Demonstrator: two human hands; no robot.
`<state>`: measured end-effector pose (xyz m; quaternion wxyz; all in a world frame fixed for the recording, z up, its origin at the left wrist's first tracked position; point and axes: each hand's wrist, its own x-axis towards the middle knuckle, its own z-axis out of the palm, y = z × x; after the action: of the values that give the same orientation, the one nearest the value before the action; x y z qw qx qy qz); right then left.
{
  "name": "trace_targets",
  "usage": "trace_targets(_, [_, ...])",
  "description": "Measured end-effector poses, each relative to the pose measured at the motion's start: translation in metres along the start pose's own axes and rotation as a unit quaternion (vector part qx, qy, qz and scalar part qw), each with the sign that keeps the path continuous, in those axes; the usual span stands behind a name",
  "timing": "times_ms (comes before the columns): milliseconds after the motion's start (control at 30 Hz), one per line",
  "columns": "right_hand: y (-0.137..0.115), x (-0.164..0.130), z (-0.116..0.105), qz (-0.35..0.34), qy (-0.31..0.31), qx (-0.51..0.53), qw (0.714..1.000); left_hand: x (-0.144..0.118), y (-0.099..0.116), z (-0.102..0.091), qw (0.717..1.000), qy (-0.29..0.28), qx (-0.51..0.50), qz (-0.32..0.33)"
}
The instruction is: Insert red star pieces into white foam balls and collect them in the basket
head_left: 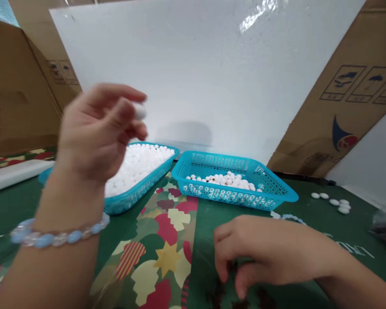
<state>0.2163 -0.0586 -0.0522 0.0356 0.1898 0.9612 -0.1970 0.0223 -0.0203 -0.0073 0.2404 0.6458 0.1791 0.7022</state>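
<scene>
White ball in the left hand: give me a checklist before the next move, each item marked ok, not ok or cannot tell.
1. White ball held between the left hand's thumb and fingers: ok.
2. Ball's surface free of marks: cannot tell; it is blurred and partly covered.
3. Right hand gripping one of the dark pieces: cannot tell; the hand is low over them, and they are blurred.
4. Left basket stocked with white balls: ok, well filled.
5. Right basket standing upright: ok, with white balls inside.
6. All balls inside the baskets: not ok; several loose balls lie on the table at the right.
</scene>
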Motion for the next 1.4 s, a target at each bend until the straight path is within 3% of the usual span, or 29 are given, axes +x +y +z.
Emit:
trace_targets(133, [-0.010,-0.005,-0.004,-0.015,0.055,0.006,0.998,-0.009,-0.007,0.020,0.987,-0.127,-0.074,-0.059])
trace_targets(267, [-0.018,-0.012,-0.007,0.007,0.135,0.013,0.991,-0.016,-0.011,0.029,0.966,-0.171,-0.101,-0.165])
trace_targets(400, [-0.015,-0.021,-0.005,0.007,0.302,0.074,0.950,-0.022,-0.012,0.037,0.932,-0.219,-0.165,-0.236])
trace_targets(533, [-0.010,-0.027,-0.004,-0.014,0.403,0.140,0.904,-0.024,-0.014,0.042,0.909,-0.283,-0.165,-0.257])
trace_targets(700, [-0.004,-0.026,-0.007,-0.019,0.486,0.171,0.857,-0.025,-0.018,0.045,0.899,-0.300,-0.155,-0.278])
trace_targets(833, [0.002,-0.025,-0.007,-0.024,0.531,0.232,0.815,-0.026,-0.020,0.047,0.905,-0.267,-0.150,-0.295])
trace_targets(1067, [0.005,-0.020,-0.007,-0.059,0.544,0.246,0.800,-0.030,-0.022,0.051,0.922,-0.258,-0.112,-0.268])
trace_targets(1233, [0.003,-0.012,-0.004,-0.069,0.559,0.299,0.770,-0.034,-0.025,0.057,0.903,-0.265,-0.188,-0.280])
trace_targets(1400, [0.005,-0.005,-0.004,-0.080,0.583,0.349,0.730,-0.036,-0.024,0.059,0.916,-0.249,-0.180,-0.257])
